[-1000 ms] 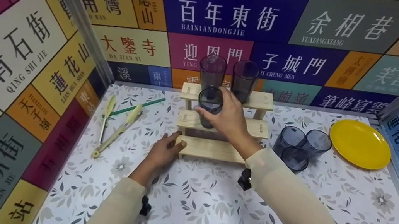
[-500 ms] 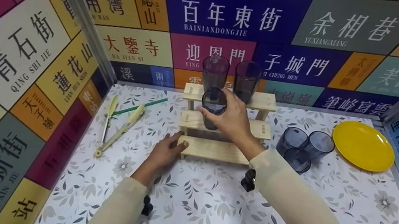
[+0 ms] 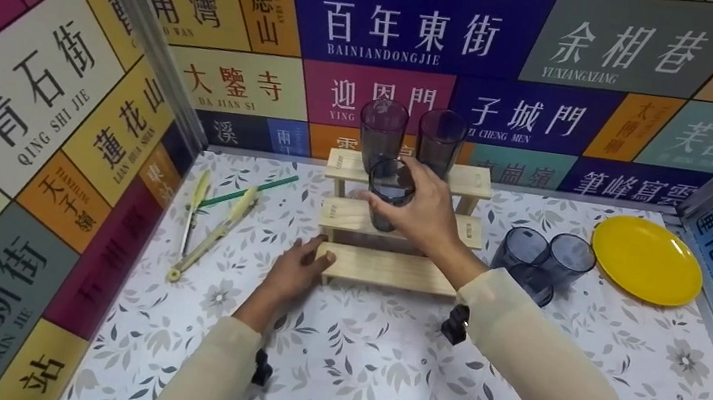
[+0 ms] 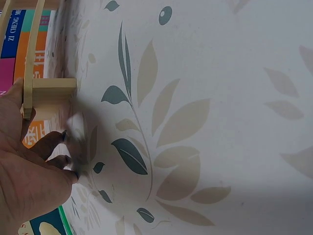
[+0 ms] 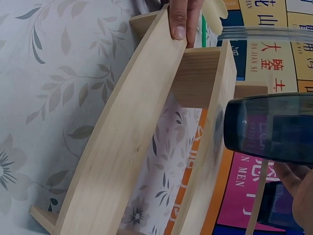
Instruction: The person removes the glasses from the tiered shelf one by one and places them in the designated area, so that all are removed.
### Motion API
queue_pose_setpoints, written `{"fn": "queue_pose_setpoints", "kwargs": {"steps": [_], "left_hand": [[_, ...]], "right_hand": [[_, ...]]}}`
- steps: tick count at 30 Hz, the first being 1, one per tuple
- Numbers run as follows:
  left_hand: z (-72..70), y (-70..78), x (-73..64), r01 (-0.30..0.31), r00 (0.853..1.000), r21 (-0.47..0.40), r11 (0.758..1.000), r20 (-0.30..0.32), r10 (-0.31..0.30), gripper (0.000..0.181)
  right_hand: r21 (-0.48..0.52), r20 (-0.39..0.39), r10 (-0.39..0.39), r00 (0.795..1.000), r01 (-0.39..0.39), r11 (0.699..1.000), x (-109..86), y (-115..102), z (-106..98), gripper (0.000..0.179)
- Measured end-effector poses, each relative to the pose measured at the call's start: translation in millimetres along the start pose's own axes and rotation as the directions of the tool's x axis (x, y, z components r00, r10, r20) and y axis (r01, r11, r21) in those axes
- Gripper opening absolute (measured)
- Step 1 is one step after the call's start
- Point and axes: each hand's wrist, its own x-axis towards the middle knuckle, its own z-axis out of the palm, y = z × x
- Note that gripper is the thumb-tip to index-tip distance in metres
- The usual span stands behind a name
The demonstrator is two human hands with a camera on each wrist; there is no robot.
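My right hand (image 3: 428, 210) grips a dark tinted drinking glass (image 3: 386, 194), thumb and fingers round its upper side. The glass is upright at the middle step of a three-step wooden rack (image 3: 388, 269); in the right wrist view its base (image 5: 234, 125) is right at that shelf. My left hand (image 3: 294, 271) holds the left end of the lowest step, its thumb (image 5: 178, 27) on top of the board. On the top step stand two more tinted glasses, a left one (image 3: 380, 130) and a right one (image 3: 440, 138), behind the held glass.
Three tinted glasses (image 3: 524, 246) stand clustered right of the rack, partly behind the right sleeve. Beyond them lies a yellow plate (image 3: 648, 262). Left of the rack are tongs (image 3: 211, 239) and a green stick (image 3: 268, 183). Printed walls (image 3: 416, 23) enclose the back and sides.
My right hand and its glass have shifted slightly right along the middle step. The left hand keeps its place at the rack's lowest step.
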Motion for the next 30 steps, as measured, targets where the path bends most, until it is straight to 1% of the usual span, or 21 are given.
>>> {"fn": "queue_pose_setpoints", "kwargs": {"steps": [3, 6, 8, 11, 13, 16, 18, 21, 24, 30], "left_hand": [[-0.3, -0.8, 0.3, -0.012, 1.000, 0.007, 1.000, -0.002, 0.012, 0.074], [-1.1, -0.6, -0.5, -0.020, 1.000, 0.010, 1.000, -0.004, 0.020, 0.074], [-1.2, -1.2, -0.6, -0.044, 0.999, 0.020, 0.999, -0.007, 0.044, 0.072], [-0.9, -0.6, -1.1, -0.059, 0.998, 0.034, 0.998, -0.011, 0.059, 0.070], [-0.2, 0.0, -1.0, -0.053, 0.999, 0.041, 0.998, -0.011, 0.053, 0.070], [0.8, 1.8, -0.6, -0.016, 1.000, 0.042, 0.999, -0.005, 0.016, 0.073], [1.3, 2.0, 0.9, 0.000, 1.000, 0.050, 0.999, -0.004, 0.000, 0.074], [1.1, 2.0, 2.0, 0.017, 1.000, 0.047, 0.999, -0.005, -0.017, 0.074], [0.7, 2.1, 1.1, 0.025, 1.000, 0.038, 0.999, -0.005, -0.025, 0.073], [0.1, 2.5, -1.0, 0.004, 1.000, 0.047, 0.999, -0.006, -0.004, 0.073]], "right_hand": [[-0.002, -0.012, -0.017, 1.000, 0.017, 1.000, -0.7, 0, -5, 0.087], [-0.002, -0.018, -0.017, 1.000, 0.017, 1.000, -2.1, 1, -10, 0.088], [0.000, -0.025, -0.027, 0.999, 0.027, 1.000, -2.9, 2, -13, 0.087], [-0.005, -0.035, -0.047, 0.998, 0.047, 0.999, -4.4, 5, -19, 0.084], [-0.002, -0.041, -0.065, 0.997, 0.065, 0.998, -5.7, 7, -23, 0.082], [0.007, -0.045, -0.080, 0.996, 0.080, 0.997, -8.2, 9, -30, 0.081], [0.021, -0.045, -0.086, 0.995, 0.087, 0.996, -9.2, 11, -35, 0.081], [0.014, -0.043, -0.088, 0.995, 0.089, 0.996, -10.0, 13, -42, 0.082], [0.003, -0.044, -0.075, 0.996, 0.076, 0.997, -11.6, 15, -49, 0.082], [-0.008, -0.052, -0.063, 0.997, 0.063, 0.998, -16.0, 20, -61, 0.083]]}}
